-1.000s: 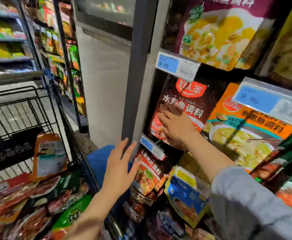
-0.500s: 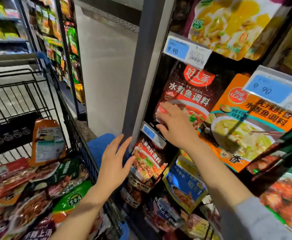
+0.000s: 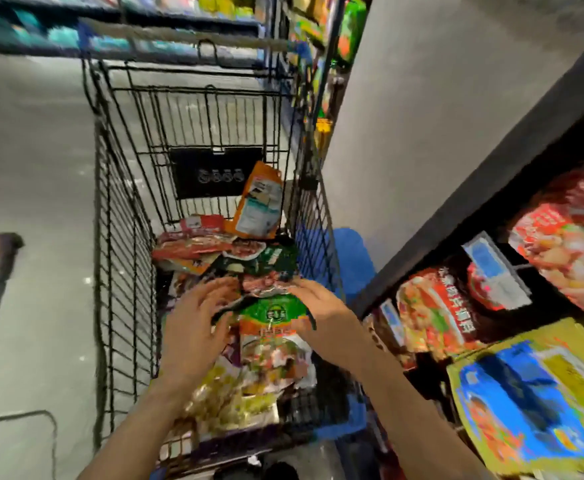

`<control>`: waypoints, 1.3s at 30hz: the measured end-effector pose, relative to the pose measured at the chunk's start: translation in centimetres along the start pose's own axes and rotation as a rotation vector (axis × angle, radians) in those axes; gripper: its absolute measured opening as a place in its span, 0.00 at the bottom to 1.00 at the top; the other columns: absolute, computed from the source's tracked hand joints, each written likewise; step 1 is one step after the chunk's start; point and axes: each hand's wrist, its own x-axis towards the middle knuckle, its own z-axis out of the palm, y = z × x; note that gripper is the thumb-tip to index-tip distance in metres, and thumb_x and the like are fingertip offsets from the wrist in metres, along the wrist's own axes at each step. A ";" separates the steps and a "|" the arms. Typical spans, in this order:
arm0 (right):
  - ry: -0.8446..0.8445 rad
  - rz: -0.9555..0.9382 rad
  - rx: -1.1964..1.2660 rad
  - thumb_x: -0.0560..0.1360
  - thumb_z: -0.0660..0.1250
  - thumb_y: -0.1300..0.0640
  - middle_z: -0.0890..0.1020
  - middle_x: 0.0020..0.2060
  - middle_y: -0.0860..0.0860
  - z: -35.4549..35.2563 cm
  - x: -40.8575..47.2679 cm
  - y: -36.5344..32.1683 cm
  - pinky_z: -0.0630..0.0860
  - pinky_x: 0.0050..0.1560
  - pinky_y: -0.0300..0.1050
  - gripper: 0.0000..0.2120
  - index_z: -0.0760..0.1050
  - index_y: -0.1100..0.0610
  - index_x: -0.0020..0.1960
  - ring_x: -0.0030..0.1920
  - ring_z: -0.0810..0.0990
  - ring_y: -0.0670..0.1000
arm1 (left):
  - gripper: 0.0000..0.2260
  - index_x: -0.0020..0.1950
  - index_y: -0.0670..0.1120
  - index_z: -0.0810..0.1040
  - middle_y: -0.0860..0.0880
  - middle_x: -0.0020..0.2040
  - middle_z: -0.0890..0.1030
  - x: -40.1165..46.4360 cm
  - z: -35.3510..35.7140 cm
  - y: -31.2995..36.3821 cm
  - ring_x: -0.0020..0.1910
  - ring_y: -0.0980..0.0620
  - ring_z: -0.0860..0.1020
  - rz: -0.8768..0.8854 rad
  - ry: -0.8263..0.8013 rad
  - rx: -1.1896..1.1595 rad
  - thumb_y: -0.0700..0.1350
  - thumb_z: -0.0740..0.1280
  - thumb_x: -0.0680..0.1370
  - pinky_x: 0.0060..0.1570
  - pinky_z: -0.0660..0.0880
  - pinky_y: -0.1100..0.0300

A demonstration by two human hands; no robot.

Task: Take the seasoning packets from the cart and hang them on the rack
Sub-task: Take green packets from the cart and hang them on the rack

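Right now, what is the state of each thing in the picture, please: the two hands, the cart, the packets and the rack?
left hand: over the packets, fingers spread, holding nothing.
right hand: at the green-topped packet's edge; grip blurred, cannot tell.
green-topped seasoning packet: lying on the pile between the hands.
orange packet: standing against the cart's far end.
black wire shopping cart: holding many packets.
dark rack: packets hanging on it.

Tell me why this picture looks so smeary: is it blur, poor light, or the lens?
Head view: mostly motion blur and blocky smearing, worst on the rack packets at right. The cart wires bow outward, a wide-angle effect. Lighting is dim and even, without harsh glare. Both hands over the green-topped packet look soft-edged.
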 end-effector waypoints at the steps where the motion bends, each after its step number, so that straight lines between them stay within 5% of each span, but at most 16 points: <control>1: -0.110 0.020 0.005 0.77 0.60 0.49 0.64 0.73 0.53 1.8 1.0 -0.4 0.65 0.69 0.51 0.26 0.63 0.55 0.73 0.72 0.63 0.52 | 0.17 0.61 0.43 0.78 0.43 0.59 0.77 -1.0 -0.8 -2.1 0.57 0.41 0.75 -0.052 -0.010 0.055 0.49 0.66 0.75 0.55 0.74 0.47; 4: -0.411 0.143 0.003 0.79 0.59 0.46 0.56 0.75 0.50 6.8 2.9 -1.1 0.61 0.71 0.50 0.29 0.55 0.53 0.76 0.74 0.58 0.52 | 0.24 0.63 0.44 0.76 0.40 0.61 0.75 -3.9 -2.1 -7.3 0.62 0.37 0.72 -0.158 -0.028 0.212 0.57 0.57 0.75 0.58 0.69 0.41; 9: -0.597 0.226 -0.056 0.77 0.62 0.45 0.55 0.75 0.51 13.7 4.1 -0.2 0.66 0.67 0.55 0.35 0.48 0.48 0.76 0.73 0.59 0.55 | 0.35 0.74 0.50 0.63 0.42 0.75 0.62 -6.9 -1.9 -10.9 0.75 0.43 0.54 -0.228 -0.093 0.372 0.70 0.47 0.75 0.68 0.47 0.40; 12: -0.572 0.337 -0.125 0.73 0.67 0.41 0.60 0.73 0.53 16.4 4.7 1.2 0.70 0.63 0.58 0.40 0.47 0.44 0.76 0.70 0.64 0.58 | 0.33 0.76 0.51 0.60 0.44 0.77 0.54 -7.1 -1.2 -11.4 0.76 0.42 0.52 -0.202 -0.063 0.338 0.65 0.55 0.74 0.69 0.50 0.37; 18: -0.451 0.362 -0.397 0.71 0.60 0.31 0.49 0.76 0.57 19.0 8.6 5.2 0.53 0.71 0.65 0.44 0.47 0.50 0.77 0.75 0.50 0.60 | 0.32 0.74 0.49 0.64 0.43 0.77 0.57 -7.2 -0.7 -11.7 0.76 0.41 0.54 -0.169 0.014 0.337 0.62 0.61 0.73 0.69 0.54 0.37; 25: -0.634 0.522 -0.243 0.64 0.63 0.26 0.37 0.76 0.55 21.7 11.0 6.0 0.48 0.67 0.73 0.54 0.36 0.44 0.76 0.74 0.41 0.65 | 0.33 0.74 0.49 0.63 0.42 0.75 0.61 -7.3 -0.7 -11.6 0.75 0.40 0.55 -0.161 0.052 0.336 0.62 0.63 0.73 0.69 0.58 0.37; 31: -0.708 0.568 -0.150 0.66 0.67 0.30 0.32 0.74 0.55 23.3 7.3 3.9 0.52 0.70 0.67 0.54 0.31 0.42 0.74 0.74 0.43 0.66 | 0.34 0.74 0.48 0.62 0.43 0.75 0.61 -7.0 -0.9 -11.3 0.75 0.40 0.55 -0.175 0.044 0.326 0.61 0.63 0.73 0.67 0.59 0.36; 36: -0.856 0.446 -0.120 0.70 0.64 0.33 0.38 0.76 0.54 23.0 6.1 2.1 0.62 0.70 0.59 0.46 0.40 0.45 0.77 0.75 0.49 0.64 | 0.32 0.73 0.48 0.65 0.42 0.75 0.61 -7.1 -0.9 -11.3 0.75 0.39 0.54 -0.178 0.006 0.345 0.61 0.63 0.73 0.69 0.57 0.36; 39: -0.524 0.312 -0.120 0.74 0.65 0.41 0.59 0.74 0.56 20.9 8.5 2.0 0.67 0.67 0.53 0.34 0.58 0.53 0.74 0.71 0.63 0.59 | 0.32 0.73 0.48 0.66 0.42 0.75 0.62 -7.0 -1.0 -11.3 0.75 0.38 0.54 -0.172 -0.018 0.359 0.61 0.64 0.73 0.68 0.58 0.35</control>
